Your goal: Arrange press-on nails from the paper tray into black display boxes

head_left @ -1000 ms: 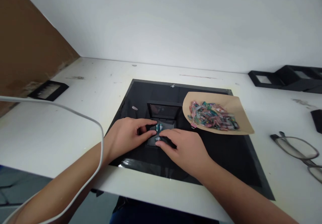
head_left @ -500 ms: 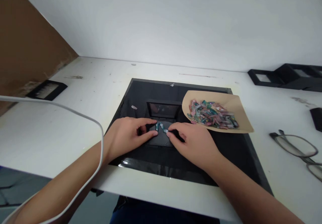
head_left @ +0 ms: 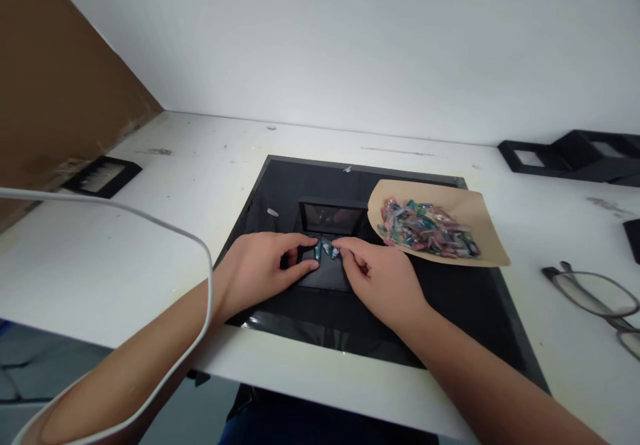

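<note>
left hand [head_left: 260,268] rested on small black box [head_left: 324,273], fingers curled | right hand [head_left: 385,278] pinched on iridescent pieces [head_left: 325,249] | pile heaped on tan paper [head_left: 480,221]

A white table [head_left: 200,165], scuffed in places, meets the wall along its far edge. A large black mat [head_left: 450,311] lies in the middle, its near edge close to the table's near edge. At the left edge sits a small black tray [head_left: 103,176]. In the far right corner lie black frames [head_left: 575,155] (some overlapping), with another dark piece [head_left: 633,238] cut off at the right edge. A pair of glasses [head_left: 593,298] rests toward the near right. A white cable [head_left: 165,221] arcs above the table's near left part.
</note>
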Demonstrator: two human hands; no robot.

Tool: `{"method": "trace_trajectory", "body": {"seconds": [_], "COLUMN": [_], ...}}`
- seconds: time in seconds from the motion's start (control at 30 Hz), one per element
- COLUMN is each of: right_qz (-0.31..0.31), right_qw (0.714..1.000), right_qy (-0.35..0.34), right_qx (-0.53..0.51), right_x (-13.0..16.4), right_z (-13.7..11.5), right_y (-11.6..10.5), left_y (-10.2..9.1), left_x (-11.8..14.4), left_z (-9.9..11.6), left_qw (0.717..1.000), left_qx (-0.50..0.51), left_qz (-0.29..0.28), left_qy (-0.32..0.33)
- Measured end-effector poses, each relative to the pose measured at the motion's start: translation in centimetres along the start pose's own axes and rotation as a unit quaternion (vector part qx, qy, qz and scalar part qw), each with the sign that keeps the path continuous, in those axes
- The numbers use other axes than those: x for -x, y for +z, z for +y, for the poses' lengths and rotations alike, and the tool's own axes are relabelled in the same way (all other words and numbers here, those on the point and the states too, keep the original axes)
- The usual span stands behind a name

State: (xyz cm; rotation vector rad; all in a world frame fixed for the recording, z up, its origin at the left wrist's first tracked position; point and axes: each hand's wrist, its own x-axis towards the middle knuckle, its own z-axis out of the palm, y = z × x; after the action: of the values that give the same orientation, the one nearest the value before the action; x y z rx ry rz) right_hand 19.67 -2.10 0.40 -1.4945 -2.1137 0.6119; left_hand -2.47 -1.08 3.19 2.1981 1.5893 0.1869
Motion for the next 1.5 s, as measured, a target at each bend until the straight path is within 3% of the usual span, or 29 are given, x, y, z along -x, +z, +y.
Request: {"method": "trace_trajectory", "body": {"seconds": [0.13, 0.37, 0.97, 1.5], "right_qz": [0.037, 0.041, -0.002, -0.013], "right_qw": [0.999, 0.999, 1.0, 1.0], "right_qy": [0.008, 0.005, 0.011, 0.007], "right_qx": [-0.024, -0.014, 0.018, 0.021], "right_x": [-0.1, 0.0, 0.3, 0.5], "right_z": [0.1, 0.0, -0.5, -0.2], "right_y": [0.3, 0.7, 0.2, 0.3], "left_y": [0.1, 0.3, 0.4, 1.0], "left_x": [0.0, -0.1, -0.1, 0.0], "left_z": [0.0, -0.1, -0.2, -0.8], "left_qw": [1.0, 1.0, 1.0, 0.999], "left_qx": [0.0, 0.002, 0.01, 0.005], "left_qz": [-0.005, -0.001, 0.006, 0.029], "left_qy": [-0.009, -0.019, -0.029, 0.015]}}
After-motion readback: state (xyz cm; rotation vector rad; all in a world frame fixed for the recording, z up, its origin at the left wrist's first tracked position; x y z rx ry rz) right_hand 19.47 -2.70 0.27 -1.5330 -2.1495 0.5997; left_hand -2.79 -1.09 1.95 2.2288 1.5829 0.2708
